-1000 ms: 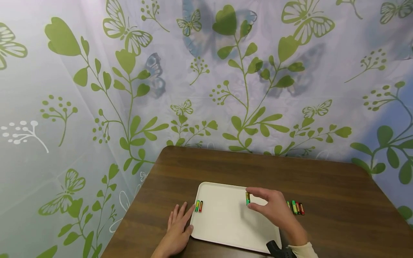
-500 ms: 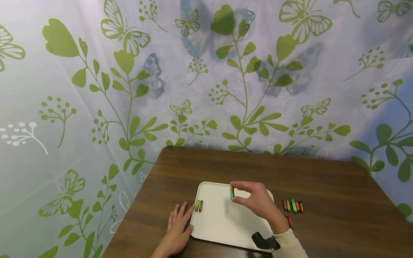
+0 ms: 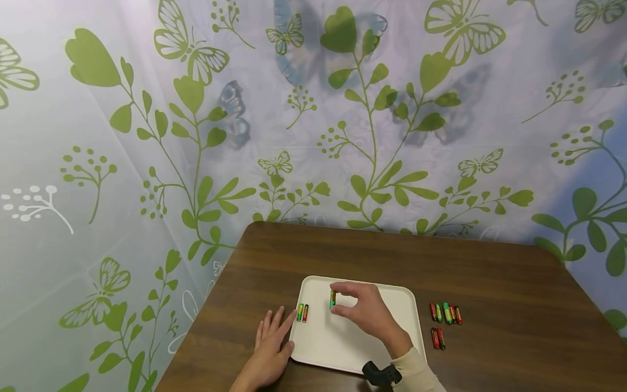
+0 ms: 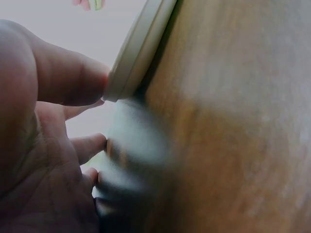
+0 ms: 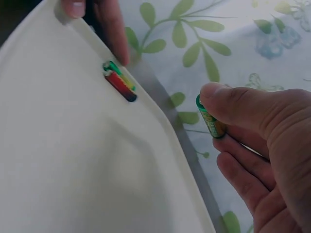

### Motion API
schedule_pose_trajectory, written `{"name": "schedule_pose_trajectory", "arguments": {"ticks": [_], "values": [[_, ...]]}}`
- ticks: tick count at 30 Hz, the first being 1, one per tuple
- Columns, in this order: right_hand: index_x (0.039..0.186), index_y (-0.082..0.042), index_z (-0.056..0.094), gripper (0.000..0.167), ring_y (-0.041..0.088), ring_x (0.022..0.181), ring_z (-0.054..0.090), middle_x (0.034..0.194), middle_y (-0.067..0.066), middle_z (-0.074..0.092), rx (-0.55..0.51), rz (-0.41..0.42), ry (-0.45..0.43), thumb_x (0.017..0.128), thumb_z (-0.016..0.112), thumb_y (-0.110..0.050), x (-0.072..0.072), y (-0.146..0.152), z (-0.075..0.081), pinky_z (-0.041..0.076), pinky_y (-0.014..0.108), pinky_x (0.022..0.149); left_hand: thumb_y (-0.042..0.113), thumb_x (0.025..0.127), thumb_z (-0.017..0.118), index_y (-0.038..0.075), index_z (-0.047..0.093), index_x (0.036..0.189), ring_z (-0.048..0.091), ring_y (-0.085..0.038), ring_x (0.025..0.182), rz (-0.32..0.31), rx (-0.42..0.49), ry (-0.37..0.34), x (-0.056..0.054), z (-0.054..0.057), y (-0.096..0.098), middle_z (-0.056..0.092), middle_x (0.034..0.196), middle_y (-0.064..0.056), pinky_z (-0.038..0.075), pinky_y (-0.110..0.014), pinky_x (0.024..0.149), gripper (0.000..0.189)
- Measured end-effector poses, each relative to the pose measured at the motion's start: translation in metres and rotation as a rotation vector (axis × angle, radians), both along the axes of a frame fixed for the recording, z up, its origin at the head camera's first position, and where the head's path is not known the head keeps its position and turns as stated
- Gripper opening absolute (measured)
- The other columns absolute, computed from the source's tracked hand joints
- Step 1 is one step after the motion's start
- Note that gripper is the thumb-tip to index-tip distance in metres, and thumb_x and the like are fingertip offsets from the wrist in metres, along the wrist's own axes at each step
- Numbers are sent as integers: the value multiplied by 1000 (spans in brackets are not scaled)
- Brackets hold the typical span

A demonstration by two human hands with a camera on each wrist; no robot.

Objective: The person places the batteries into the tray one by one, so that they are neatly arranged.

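My right hand [image 3: 369, 313] pinches a green and gold battery [image 3: 332, 299] between thumb and fingertips, above the left half of a cream tray [image 3: 343, 348]. In the right wrist view the held battery [image 5: 211, 119] shows a green end under the thumb [image 5: 238, 104]. On the tray's left side a green battery [image 3: 300, 312] and a red and black battery [image 3: 306, 313] lie side by side. My left hand [image 3: 268, 351] lies by the tray's left edge with fingers spread and straight. Its thumb [image 4: 73, 80] touches the tray rim in the left wrist view.
Right of the tray, on the brown wooden table [image 3: 509, 305], lies a row of several red and green batteries [image 3: 447, 313]. Two more red batteries [image 3: 438, 338] lie nearer. Behind the table hangs a leaf-and-butterfly patterned curtain [image 3: 313, 136].
My right hand has carried the pinched battery leftward across the tray, toward the two batteries there. The batteries right of the tray have come into full view. My left hand has stayed put.
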State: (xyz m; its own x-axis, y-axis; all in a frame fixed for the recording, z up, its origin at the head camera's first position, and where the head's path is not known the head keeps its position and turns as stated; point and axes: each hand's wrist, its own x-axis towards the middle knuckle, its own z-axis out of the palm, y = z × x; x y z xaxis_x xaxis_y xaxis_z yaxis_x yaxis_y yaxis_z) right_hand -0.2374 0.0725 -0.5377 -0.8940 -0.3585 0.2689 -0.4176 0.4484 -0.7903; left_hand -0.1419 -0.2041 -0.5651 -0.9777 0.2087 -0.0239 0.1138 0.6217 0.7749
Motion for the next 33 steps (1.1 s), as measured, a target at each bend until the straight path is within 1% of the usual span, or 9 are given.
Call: {"name": "schedule_pose_trajectory", "arguments": {"ticks": [5, 12, 15, 19, 21, 26, 33], "values": [[128, -11, 82, 44, 19, 118, 78, 124, -5, 83, 1, 13, 24, 85, 94, -17, 2, -15, -10, 63, 44, 103, 7, 104, 63, 13, 45, 168, -3, -61, 165, 1, -2, -4, -1, 1, 1, 20, 179, -31, -9, -78, 127, 67], [128, -10, 82, 44, 20, 118, 78, 126, -2, 82, 32, 49, 30, 86, 93, -17, 3, -30, -21, 64, 46, 103, 6, 104, 62, 10, 45, 168, -3, -62, 165, -6, 2, 9, 0, 1, 0, 21, 178, -33, -8, -78, 127, 66], [128, -9, 81, 45, 20, 118, 78, 126, 0, 83, 29, 63, 26, 86, 93, -16, 3, -36, -26, 64, 45, 102, 5, 104, 62, 8, 45, 167, -2, -63, 164, -9, 2, 17, 0, 1, -1, 22, 177, -33, -8, -78, 127, 66], [128, -8, 81, 44, 20, 117, 78, 125, 2, 83, 33, 84, 38, 86, 92, -14, 3, -44, -33, 63, 44, 102, 5, 104, 62, 7, 44, 167, -2, -63, 164, -14, 5, 19, 0, 1, -1, 21, 177, -34, -8, -79, 126, 66], [128, -8, 81, 43, 20, 117, 78, 125, 2, 83, 54, 90, 55, 86, 92, -14, 2, -48, -37, 63, 44, 103, 5, 104, 62, 8, 44, 167, -3, -63, 164, -15, 9, 18, 0, 1, -1, 21, 177, -34, -8, -78, 126, 66], [127, -9, 81, 43, 21, 120, 77, 126, 2, 82, 107, 87, 100, 86, 93, -15, 2, -57, -41, 62, 44, 105, 5, 104, 63, 7, 45, 167, -3, -62, 164, -12, 8, 13, 1, 1, -1, 21, 177, -34, -9, -78, 127, 66], [127, -9, 81, 44, 21, 119, 78, 126, 2, 82, 151, 93, 158, 85, 93, -15, 3, -66, -42, 63, 42, 103, 6, 103, 63, 8, 45, 167, -4, -62, 164, -12, 13, 6, 1, 1, -1, 20, 178, -34, -9, -77, 127, 66]]}}
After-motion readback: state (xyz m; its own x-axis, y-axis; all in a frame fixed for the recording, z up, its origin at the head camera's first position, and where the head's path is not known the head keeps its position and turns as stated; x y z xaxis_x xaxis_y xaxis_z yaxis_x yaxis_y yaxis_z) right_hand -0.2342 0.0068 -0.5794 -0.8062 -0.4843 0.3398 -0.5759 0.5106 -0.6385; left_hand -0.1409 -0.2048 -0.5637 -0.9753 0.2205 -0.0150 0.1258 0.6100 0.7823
